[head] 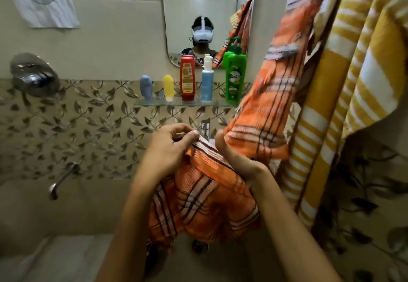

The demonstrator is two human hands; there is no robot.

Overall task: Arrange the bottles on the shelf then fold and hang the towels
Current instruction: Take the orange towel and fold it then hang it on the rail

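Two bare forearms reach forward from the bottom edge, and both hands work one orange plaid towel (205, 198) over a pale sink basin (72, 257). Left hand (170, 147) has its fingers curled, thumb and fingertips pinching the towel's striped top edge. Right hand (240, 167) grips a gathered fold just beside it, thumb raised and pressed against the cloth, the other fingers wrapped behind it and hidden. From the hands the towel bunches downward over the basin and also climbs up and to the right, blurred, towards the top of the frame. One yellow-and-white striped towel (344, 96) hangs beside it on the right. Behind the hands, one glass shelf (154, 103) on the leaf-patterned wall carries five bottles in a row, all upright — from the left, a small grey-blue bottle (146, 87), a small yellow bottle (168, 87), a red bottle (187, 78), a blue bottle with a white pump (207, 81), and a tall green pump bottle (235, 76). One mirror (189, 6) hangs above the shelf. Two chrome fittings sit on the left wall — a round mixer knob (33, 74) and a spout (63, 179) below it.
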